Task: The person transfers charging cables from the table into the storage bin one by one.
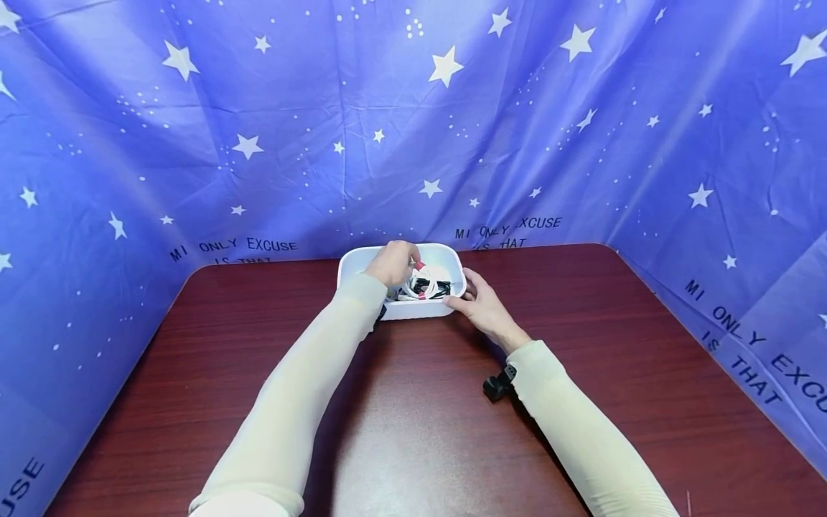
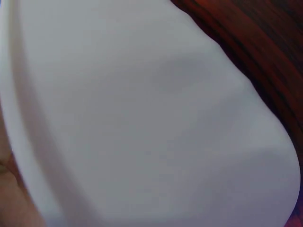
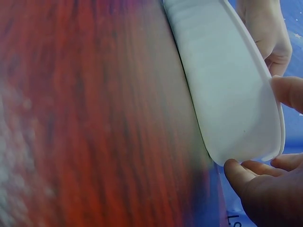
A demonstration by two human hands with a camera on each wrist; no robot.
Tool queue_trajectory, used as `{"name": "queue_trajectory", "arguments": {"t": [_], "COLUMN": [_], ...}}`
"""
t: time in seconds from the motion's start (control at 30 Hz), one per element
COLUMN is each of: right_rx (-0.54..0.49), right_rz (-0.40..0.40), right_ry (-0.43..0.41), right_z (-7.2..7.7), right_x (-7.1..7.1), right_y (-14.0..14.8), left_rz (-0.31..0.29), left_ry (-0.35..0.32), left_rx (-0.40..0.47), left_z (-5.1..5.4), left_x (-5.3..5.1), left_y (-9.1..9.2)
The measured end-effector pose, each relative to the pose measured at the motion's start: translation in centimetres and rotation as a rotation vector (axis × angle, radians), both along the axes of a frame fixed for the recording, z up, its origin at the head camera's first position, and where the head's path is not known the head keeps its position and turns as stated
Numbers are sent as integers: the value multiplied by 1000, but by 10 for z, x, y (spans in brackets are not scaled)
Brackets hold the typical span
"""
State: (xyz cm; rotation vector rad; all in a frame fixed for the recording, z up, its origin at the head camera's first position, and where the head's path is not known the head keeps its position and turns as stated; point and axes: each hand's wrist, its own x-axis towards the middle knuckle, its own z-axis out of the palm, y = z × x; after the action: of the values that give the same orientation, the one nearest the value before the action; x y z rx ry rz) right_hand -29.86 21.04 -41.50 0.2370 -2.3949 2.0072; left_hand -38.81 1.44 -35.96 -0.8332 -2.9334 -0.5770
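Observation:
A white rounded box (image 1: 413,310) stands at the far edge of the table, with cables inside. My left hand (image 1: 393,264) reaches over its near rim, fingers bent at a coiled white cable (image 1: 426,278) with red ends, which they appear to pinch; the fingertips are partly hidden. Under and beside that coil lies a black cable (image 1: 443,289). At the box's right end, my right hand (image 1: 487,312) grips the wall, thumb at the rim and fingers along the outside, as the right wrist view shows. The left wrist view is mostly filled by the box's outer wall (image 2: 142,104).
The dark red wooden table (image 1: 413,431) spreads out in front of the box. Behind it and at both sides hangs a blue curtain (image 1: 310,172) with white stars and printed words. A black wrist camera (image 1: 497,385) is strapped under the right cuff.

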Motion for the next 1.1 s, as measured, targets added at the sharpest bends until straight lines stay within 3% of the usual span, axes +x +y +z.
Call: {"name": "queue_trajectory", "arguments": {"t": [0.3,1.1], "right_rx": [-26,-43], "right_rz": [14,23], "right_ry": [24,20], "right_z": [-2,-1], "right_x": [0,1], "right_y": [0,0], "left_rz": [-46,-81], "left_ry": [57,54], "left_rx": [-8,34], "left_z": [-5,-4], "left_x": [-2,4], "left_y": [6,3]}}
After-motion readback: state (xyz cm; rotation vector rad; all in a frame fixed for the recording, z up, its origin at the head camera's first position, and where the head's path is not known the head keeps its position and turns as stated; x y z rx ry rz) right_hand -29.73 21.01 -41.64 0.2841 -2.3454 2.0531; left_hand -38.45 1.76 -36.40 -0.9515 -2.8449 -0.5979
